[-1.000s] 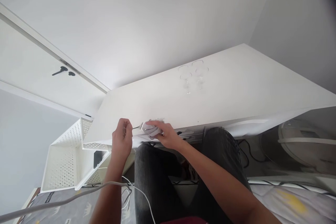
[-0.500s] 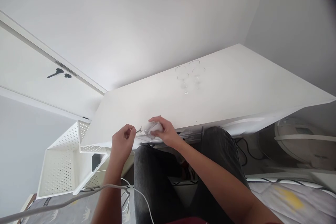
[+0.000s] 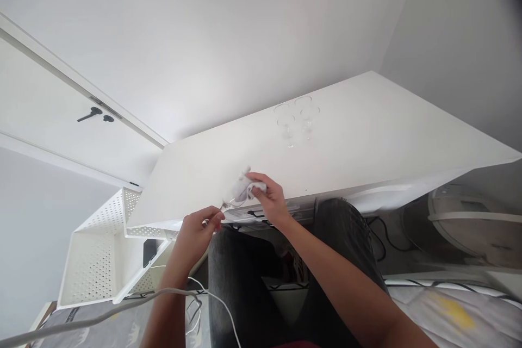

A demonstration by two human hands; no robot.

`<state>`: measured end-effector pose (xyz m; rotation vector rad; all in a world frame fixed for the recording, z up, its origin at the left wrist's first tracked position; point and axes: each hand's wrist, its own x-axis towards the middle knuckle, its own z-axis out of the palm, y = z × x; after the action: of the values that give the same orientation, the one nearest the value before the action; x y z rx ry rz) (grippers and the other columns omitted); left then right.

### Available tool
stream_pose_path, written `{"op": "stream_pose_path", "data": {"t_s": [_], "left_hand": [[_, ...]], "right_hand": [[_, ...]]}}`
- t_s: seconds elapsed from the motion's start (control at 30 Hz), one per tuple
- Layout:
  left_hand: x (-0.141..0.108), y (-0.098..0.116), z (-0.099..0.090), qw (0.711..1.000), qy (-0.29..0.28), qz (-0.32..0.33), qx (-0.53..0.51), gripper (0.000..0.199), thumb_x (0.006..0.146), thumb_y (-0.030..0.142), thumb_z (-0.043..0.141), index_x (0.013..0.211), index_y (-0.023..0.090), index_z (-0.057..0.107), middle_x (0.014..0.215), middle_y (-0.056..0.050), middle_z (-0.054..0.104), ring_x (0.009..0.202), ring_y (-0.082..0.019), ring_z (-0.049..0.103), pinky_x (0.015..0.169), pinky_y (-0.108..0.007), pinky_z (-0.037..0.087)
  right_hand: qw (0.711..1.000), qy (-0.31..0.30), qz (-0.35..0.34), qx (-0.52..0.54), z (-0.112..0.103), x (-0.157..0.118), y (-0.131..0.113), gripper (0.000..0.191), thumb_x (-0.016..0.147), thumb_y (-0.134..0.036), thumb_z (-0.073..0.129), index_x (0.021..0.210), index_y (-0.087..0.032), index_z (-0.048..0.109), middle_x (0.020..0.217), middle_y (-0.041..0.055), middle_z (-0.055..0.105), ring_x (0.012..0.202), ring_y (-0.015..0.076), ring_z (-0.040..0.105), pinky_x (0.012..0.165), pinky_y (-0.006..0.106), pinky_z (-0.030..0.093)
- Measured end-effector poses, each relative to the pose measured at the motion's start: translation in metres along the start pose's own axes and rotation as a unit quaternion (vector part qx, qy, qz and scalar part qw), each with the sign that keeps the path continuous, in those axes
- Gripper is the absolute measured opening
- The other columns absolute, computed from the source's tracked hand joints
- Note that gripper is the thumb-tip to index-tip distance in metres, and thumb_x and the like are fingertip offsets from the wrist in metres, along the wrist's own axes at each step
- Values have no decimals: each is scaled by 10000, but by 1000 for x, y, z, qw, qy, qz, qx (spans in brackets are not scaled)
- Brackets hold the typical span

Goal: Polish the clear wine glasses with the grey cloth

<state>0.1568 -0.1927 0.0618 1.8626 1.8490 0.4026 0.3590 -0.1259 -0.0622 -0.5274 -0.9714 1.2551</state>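
Note:
In the head view a clear stemmed glass is held tilted over the front edge of the white tabletop. My left hand is closed, its fingertips pinching the stem end of the glass. My right hand is closed on a crumpled white cloth, which lies against the bowl and hides part of it. Farther back on the tabletop, several clear stemmed glasses stand close together; their thin outlines are faint.
White perforated baskets sit at the left end of the table. A grey cable crosses at lower left. Below the table edge are my knees and, rightward, a large rounded grey object. A door handle shows at left.
My right hand and the cloth have shifted a little right, and the cloth has opened out upward. My left hand has moved right and slightly down, and the glass's tilt has changed.

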Motion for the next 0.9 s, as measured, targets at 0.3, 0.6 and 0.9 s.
{"op": "stream_pose_path", "data": {"t_s": [0.3,0.6,0.9], "left_hand": [[-12,4,34,961,18,1,-275,359,986,496,620,841,177,699,710,-28,632,699,-167,599,713,-302,519],[8,16,51,864,-206,-104,-447,400,951,531,647,762,183,589,614,25,360,607,-151,476,475,-242,318],[1,4,56,995,53,79,42,325,1025,374,516,759,196,567,683,-15,585,655,-158,492,674,-303,330]], "right_hand": [[954,-26,139,264,12,-1,-14,370,933,-574,687,828,-252,537,744,-6,467,697,168,464,716,319,485],[940,-81,185,276,18,-8,-5,728,676,-545,918,1294,-271,646,1006,41,695,884,211,645,787,356,550],[997,48,46,-35,16,-7,-19,585,693,-363,916,1217,-237,689,1163,48,702,984,202,656,879,328,545]]}}
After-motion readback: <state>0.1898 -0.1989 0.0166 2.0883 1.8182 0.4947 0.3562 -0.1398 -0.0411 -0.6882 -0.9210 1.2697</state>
